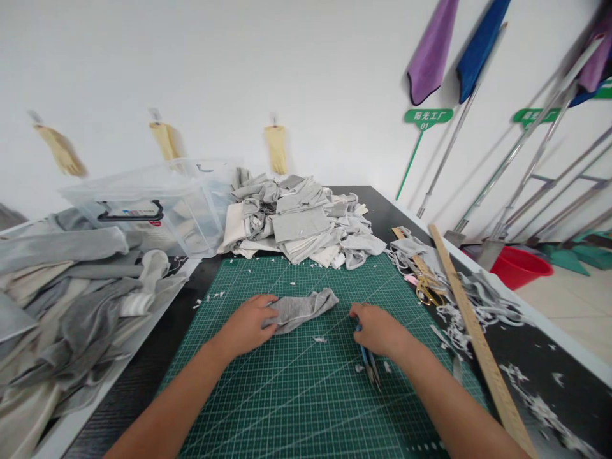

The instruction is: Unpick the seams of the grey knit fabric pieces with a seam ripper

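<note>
Currently, left hand [251,325]: grip pinching gray knit fabric piece [306,310] on green cutting mat [296,408], nearer its far edge. Right hand [380,328]: grip closed around blue-handled snips [367,362], tips toward mat's near edge. Fabric pile [301,220] at mat's far edge; wooden ruler [470,319] near right edge of tabletop [141,370].

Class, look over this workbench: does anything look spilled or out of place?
Yes, mildly. White scraps are strewn on the black tabletop right of the wooden ruler, and a few bits lie on the green cutting mat near the grey fabric. They look odd because they are loose and uncollected.
</note>
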Action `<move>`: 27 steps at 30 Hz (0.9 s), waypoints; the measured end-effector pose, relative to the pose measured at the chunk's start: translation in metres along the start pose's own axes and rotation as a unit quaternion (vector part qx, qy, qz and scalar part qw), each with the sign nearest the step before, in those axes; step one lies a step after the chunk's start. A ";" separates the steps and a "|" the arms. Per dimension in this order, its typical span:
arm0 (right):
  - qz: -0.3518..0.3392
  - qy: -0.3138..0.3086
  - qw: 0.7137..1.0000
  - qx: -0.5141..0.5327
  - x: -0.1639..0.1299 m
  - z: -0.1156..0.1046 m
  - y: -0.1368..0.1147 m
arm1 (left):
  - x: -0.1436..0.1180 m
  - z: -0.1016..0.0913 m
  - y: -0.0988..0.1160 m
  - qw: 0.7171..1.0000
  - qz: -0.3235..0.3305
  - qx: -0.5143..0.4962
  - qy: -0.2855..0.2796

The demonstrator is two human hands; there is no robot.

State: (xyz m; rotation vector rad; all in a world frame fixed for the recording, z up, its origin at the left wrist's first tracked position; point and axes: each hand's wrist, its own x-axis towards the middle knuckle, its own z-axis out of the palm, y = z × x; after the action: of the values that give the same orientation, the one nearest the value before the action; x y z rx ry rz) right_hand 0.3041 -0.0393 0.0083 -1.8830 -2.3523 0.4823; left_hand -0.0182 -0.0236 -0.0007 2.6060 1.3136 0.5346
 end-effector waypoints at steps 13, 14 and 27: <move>0.084 0.057 0.864 0.494 0.012 0.009 0.032 | -0.008 -0.024 0.043 0.937 -0.173 -0.154 0.260; 0.092 0.051 0.831 0.547 0.012 0.009 0.035 | -0.012 -0.029 0.053 0.949 -0.146 -0.166 0.227; 0.106 0.049 0.752 0.648 0.010 0.007 0.015 | -0.007 0.006 0.050 0.987 -0.046 -0.156 0.011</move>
State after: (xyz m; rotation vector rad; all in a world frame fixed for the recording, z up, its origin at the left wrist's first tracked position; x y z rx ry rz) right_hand 0.3137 -0.0280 -0.0044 -1.2933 -1.0106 1.4623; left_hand 0.0178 -0.0590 0.0081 2.2805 1.2367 0.6941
